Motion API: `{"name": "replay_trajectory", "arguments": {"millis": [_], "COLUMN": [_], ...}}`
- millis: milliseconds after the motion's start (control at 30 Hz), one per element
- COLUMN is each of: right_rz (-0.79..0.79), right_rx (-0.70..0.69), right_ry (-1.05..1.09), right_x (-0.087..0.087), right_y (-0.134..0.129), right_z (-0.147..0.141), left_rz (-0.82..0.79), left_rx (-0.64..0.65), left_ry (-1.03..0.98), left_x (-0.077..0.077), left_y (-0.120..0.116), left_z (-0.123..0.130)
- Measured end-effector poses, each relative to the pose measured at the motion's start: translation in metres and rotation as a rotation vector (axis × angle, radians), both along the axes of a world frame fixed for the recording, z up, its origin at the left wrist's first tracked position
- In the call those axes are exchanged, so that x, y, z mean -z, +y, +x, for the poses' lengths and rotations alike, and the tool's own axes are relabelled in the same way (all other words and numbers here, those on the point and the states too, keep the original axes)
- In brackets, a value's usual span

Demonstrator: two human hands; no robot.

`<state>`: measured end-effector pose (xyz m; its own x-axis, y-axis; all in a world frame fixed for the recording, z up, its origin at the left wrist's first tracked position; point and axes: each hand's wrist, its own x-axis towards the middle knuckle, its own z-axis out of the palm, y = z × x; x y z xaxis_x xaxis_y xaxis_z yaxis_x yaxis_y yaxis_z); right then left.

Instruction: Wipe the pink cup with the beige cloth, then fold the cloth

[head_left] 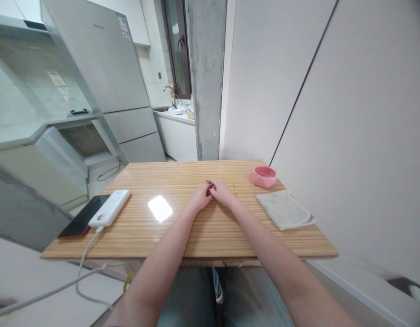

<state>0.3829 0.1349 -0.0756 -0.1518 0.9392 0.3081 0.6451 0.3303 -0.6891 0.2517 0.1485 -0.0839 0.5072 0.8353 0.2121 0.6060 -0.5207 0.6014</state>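
Observation:
Over the middle of a wood-grain table (138, 245), my left hand (201, 199) and my right hand (221, 192) meet at the fingers. Both have their fingers curled in, and the right fingertips lie against or over the left ones. A small dark gap shows between the palms, with no object visible in it; some of the fingers hide one another. Nearest my right hand are a pink faceted bowl (263, 177) at the far right and a folded grey cloth (285, 210) in front of it.
At the table's left lie a black phone (81, 219) and a white power bank (111, 207), partly over it. A white cable (83, 260) hangs from the power bank over the front edge. A wall (332, 150) runs close along the right; a fridge (97, 59) stands beyond the table.

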Motion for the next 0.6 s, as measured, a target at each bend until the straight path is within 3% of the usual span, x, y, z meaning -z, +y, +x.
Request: {"name": "replay_trajectory", "arguments": {"millis": [100, 200, 600], "right_rz": [0.034, 0.055, 0.024], "right_rx": [0.0, 0.025, 0.024], "right_ry": [0.065, 0.077, 0.064], "right_x": [0.02, 0.027, 0.023], "right_y": [0.0, -0.002, -0.003], "right_z": [-0.004, -0.005, -0.004], "left_rz": [0.043, 0.051, 0.04], "left_rx": [0.024, 0.025, 0.009], "left_ry": [0.01, 0.028, 0.047], "left_x": [0.002, 0.003, 0.0], "left_y": [0.001, 0.0, -0.003], "left_z": [0.0, -0.001, 0.0]}}
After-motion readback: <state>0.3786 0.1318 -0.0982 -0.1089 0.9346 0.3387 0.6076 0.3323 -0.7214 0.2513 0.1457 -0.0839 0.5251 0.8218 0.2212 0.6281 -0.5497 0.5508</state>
